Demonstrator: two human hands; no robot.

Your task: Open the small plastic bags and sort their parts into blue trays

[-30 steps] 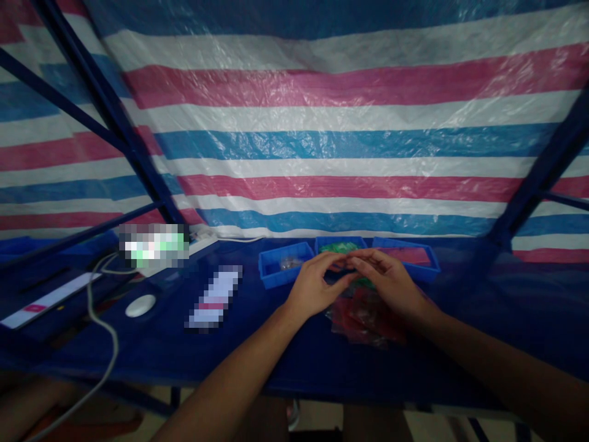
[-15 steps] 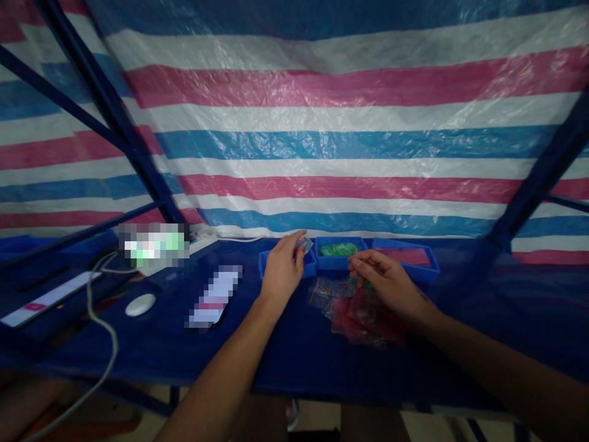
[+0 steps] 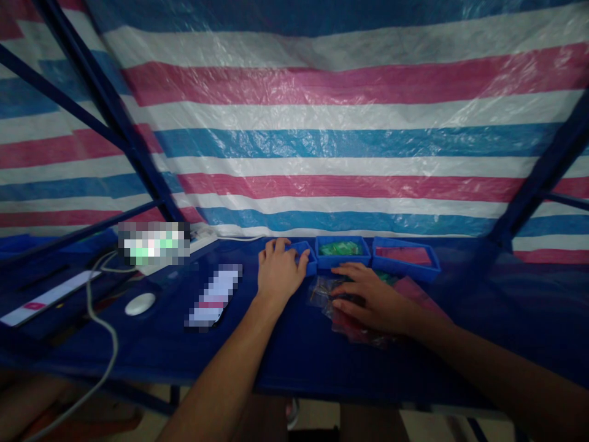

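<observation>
Three small blue trays stand in a row at the back of the dark blue table (image 3: 285, 356). My left hand (image 3: 278, 270) lies over the left tray (image 3: 307, 258), fingers spread down into it; what is under them is hidden. The middle tray (image 3: 343, 248) holds green packets, the right tray (image 3: 405, 256) red ones. My right hand (image 3: 368, 298) rests flat, fingers stretched out, on a loose heap of small clear, red and green plastic packets (image 3: 354, 325) in front of the trays.
A striped pink, white and blue tarpaulin (image 3: 322, 135) hangs behind the table on dark blue poles. At the left lie a white round object (image 3: 140, 304), a grey cable (image 3: 103, 344), a flat device (image 3: 46, 299) and two blurred-out items.
My left hand left my right hand, carried a small clear packet to the left tray, and now lies over that tray. My right hand dropped flat onto the heap of packets.
</observation>
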